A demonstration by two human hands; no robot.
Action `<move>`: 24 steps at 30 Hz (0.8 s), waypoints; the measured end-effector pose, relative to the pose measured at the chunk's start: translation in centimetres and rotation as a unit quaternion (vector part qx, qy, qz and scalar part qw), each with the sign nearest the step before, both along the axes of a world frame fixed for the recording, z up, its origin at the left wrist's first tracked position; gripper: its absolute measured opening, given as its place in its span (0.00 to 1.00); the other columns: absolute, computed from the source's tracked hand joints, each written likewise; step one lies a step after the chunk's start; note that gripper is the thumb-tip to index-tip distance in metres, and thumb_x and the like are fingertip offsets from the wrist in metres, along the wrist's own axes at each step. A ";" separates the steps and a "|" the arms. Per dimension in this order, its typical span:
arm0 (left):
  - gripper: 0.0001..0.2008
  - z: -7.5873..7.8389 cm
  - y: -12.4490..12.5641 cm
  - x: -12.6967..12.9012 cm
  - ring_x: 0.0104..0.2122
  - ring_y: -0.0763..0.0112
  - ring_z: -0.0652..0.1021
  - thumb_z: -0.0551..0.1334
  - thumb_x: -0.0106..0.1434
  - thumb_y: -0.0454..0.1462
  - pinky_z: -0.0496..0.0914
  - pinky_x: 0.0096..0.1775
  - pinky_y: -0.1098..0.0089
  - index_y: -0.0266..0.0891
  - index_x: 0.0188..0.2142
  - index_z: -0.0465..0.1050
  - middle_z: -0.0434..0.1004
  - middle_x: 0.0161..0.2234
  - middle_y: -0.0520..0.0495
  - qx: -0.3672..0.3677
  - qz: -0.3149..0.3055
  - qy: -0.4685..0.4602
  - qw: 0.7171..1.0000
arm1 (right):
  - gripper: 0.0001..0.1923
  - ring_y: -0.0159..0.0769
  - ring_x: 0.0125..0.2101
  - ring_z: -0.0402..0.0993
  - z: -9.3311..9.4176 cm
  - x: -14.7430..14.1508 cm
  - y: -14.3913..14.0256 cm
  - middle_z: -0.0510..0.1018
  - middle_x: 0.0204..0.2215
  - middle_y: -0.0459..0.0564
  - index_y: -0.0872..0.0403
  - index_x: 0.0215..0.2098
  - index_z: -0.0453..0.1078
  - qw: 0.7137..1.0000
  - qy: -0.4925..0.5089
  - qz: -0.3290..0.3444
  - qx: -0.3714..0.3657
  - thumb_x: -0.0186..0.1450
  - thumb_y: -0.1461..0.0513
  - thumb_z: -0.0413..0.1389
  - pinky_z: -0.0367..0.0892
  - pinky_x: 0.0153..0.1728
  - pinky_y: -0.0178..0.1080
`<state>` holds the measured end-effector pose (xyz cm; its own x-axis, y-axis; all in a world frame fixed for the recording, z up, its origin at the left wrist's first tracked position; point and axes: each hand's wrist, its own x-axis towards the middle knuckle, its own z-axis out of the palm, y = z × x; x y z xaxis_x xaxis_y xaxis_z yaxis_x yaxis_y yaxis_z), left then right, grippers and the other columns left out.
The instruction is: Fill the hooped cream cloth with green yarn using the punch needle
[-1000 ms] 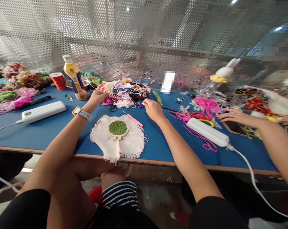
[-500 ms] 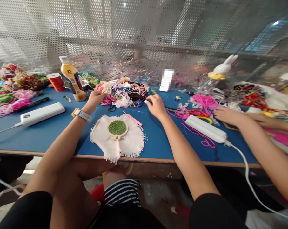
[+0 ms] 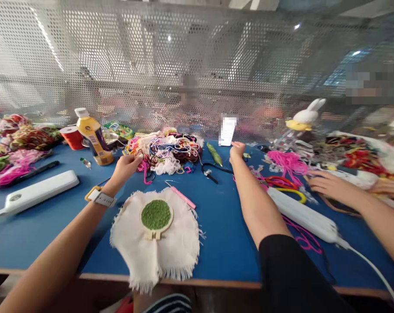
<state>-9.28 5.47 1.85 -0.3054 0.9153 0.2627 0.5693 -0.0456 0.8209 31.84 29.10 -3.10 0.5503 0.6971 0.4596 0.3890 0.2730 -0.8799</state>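
Note:
My left hand (image 3: pixel 127 167) rests at the near edge of a tangled pile of coloured yarn (image 3: pixel 170 150), its fingertips pinched on a strand. A watch with a yellow band (image 3: pixel 100 198) is on that wrist. My right hand (image 3: pixel 237 151) is stretched far across the blue table (image 3: pixel 223 234), fingers apart, just below an upright white phone (image 3: pixel 228 130); nothing shows in it. Near the front edge lies a frayed white cloth (image 3: pixel 160 252) with a small wooden hoop (image 3: pixel 156 216) filled with green stitching. A pink tool (image 3: pixel 183 198) lies beside the cloth.
A yellow bottle (image 3: pixel 92 137) and a red thread spool (image 3: pixel 72 137) stand at the back left, with a white power strip (image 3: pixel 37 193) nearer. Another white power strip (image 3: pixel 301 213), pink yarn (image 3: pixel 286 161) and another person's hand (image 3: pixel 323 184) lie to the right. A perforated metal screen (image 3: pixel 183 65) closes the back.
My right hand left the yarn pile and reached farther back and to the right, toward the phone. The camera moved closer over the table. My left hand stays at the pile.

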 end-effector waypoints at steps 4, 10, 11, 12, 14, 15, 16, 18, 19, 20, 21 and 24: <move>0.18 0.0 -0.5 0.7 0.19 0.74 0.67 0.55 0.59 0.48 0.58 0.24 0.73 0.37 0.21 0.65 0.67 0.16 0.52 0.004 0.020 0.094 0.995 | 0.17 0.39 0.46 0.72 -1.3 0.3 2.9 0.72 0.49 0.54 0.57 0.52 0.66 0.995 0.068 -0.056 -0.040 0.67 0.57 0.55 0.71 0.45 0.47; 0.21 -0.4 -1.5 2.9 0.18 0.77 0.56 0.51 0.65 0.46 0.50 0.24 0.71 0.38 0.19 0.55 0.55 0.15 0.55 0.067 0.030 0.246 0.967 | 0.08 0.39 0.40 0.73 -2.0 0.2 2.7 0.75 0.31 0.46 0.55 0.30 0.66 0.993 0.068 -0.085 -0.047 0.55 0.72 0.52 0.65 0.49 0.46; 0.21 -0.6 -1.6 3.2 0.18 0.77 0.55 0.51 0.66 0.45 0.49 0.25 0.71 0.39 0.19 0.53 0.53 0.16 0.55 0.074 0.023 0.258 0.963 | 0.09 0.39 0.40 0.73 -2.0 0.0 2.4 0.75 0.30 0.46 0.54 0.28 0.65 0.994 0.060 -0.082 -0.046 0.54 0.73 0.50 0.65 0.49 0.45; 0.21 -0.9 -1.6 3.4 0.19 0.77 0.54 0.51 0.66 0.45 0.49 0.25 0.71 0.39 0.19 0.52 0.52 0.16 0.55 0.079 0.017 0.266 0.961 | 0.10 0.39 0.40 0.73 -1.9 -0.1 2.1 0.75 0.29 0.46 0.54 0.27 0.64 0.995 0.049 -0.077 -0.045 0.53 0.73 0.49 0.64 0.49 0.45; 0.21 -1.5 -1.5 3.9 0.19 0.77 0.54 0.51 0.66 0.44 0.49 0.25 0.71 0.39 0.19 0.51 0.51 0.16 0.56 0.080 0.003 0.269 0.960 | 0.11 0.39 0.40 0.73 -1.8 -0.4 1.6 0.76 0.29 0.47 0.53 0.26 0.63 0.997 0.027 -0.064 -0.046 0.52 0.73 0.47 0.63 0.49 0.43; 0.21 -1.8 -1.5 4.0 0.18 0.77 0.55 0.51 0.66 0.44 0.50 0.25 0.71 0.39 0.19 0.51 0.51 0.16 0.56 0.078 -0.004 0.268 0.960 | 0.11 0.39 0.40 0.73 -1.8 -0.5 1.4 0.76 0.30 0.47 0.53 0.26 0.63 0.997 0.017 -0.057 -0.047 0.51 0.73 0.47 0.63 0.49 0.43; 0.21 -2.0 -1.4 4.1 0.18 0.77 0.55 0.51 0.66 0.44 0.50 0.25 0.71 0.39 0.19 0.51 0.51 0.16 0.56 0.075 -0.010 0.265 0.961 | 0.11 0.39 0.40 0.73 -1.7 -0.6 1.2 0.76 0.30 0.48 0.53 0.25 0.63 0.997 0.009 -0.049 -0.051 0.51 0.73 0.46 0.63 0.49 0.42; 0.21 -2.3 -1.3 4.3 0.18 0.77 0.55 0.51 0.65 0.43 0.50 0.25 0.72 0.39 0.18 0.51 0.51 0.15 0.56 0.071 -0.017 0.254 0.965 | 0.10 0.40 0.41 0.73 -1.6 -0.8 1.0 0.77 0.30 0.49 0.53 0.25 0.62 0.997 0.000 -0.040 -0.060 0.51 0.72 0.47 0.63 0.49 0.42; 0.21 -2.4 -1.3 4.2 0.18 0.77 0.55 0.52 0.65 0.43 0.51 0.25 0.72 0.39 0.18 0.51 0.51 0.15 0.56 0.069 -0.017 0.245 0.967 | 0.09 0.41 0.41 0.73 -1.5 -0.8 0.9 0.77 0.31 0.50 0.52 0.25 0.62 0.997 -0.002 -0.037 -0.065 0.51 0.72 0.47 0.63 0.49 0.43; 0.21 -2.5 -1.2 4.2 0.19 0.77 0.56 0.52 0.65 0.44 0.51 0.25 0.72 0.39 0.18 0.51 0.51 0.15 0.56 0.065 -0.015 0.235 0.970 | 0.09 0.42 0.41 0.73 -1.4 -0.9 0.9 0.77 0.31 0.50 0.52 0.25 0.61 0.997 -0.002 -0.036 -0.071 0.51 0.72 0.47 0.63 0.49 0.44; 0.21 -2.6 -1.2 4.1 0.19 0.77 0.56 0.51 0.65 0.44 0.51 0.25 0.72 0.38 0.18 0.52 0.52 0.15 0.56 0.061 -0.015 0.224 0.973 | 0.09 0.42 0.41 0.73 -1.3 -0.9 0.9 0.77 0.31 0.50 0.52 0.25 0.61 0.996 -0.001 -0.035 -0.076 0.51 0.71 0.47 0.63 0.49 0.44; 0.21 -2.9 -1.1 3.8 0.19 0.77 0.57 0.51 0.65 0.45 0.51 0.25 0.72 0.38 0.18 0.55 0.53 0.16 0.56 0.052 -0.020 0.199 0.978 | 0.08 0.42 0.41 0.72 -0.8 -1.0 1.3 0.76 0.32 0.51 0.52 0.27 0.61 0.996 0.000 -0.028 -0.081 0.51 0.70 0.47 0.64 0.49 0.46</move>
<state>-5.51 4.37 -1.02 -0.1243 0.8866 0.4454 0.8393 -0.1454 0.5238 30.88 30.39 -3.88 0.5901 0.7303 0.3441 0.3999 0.1058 -0.9104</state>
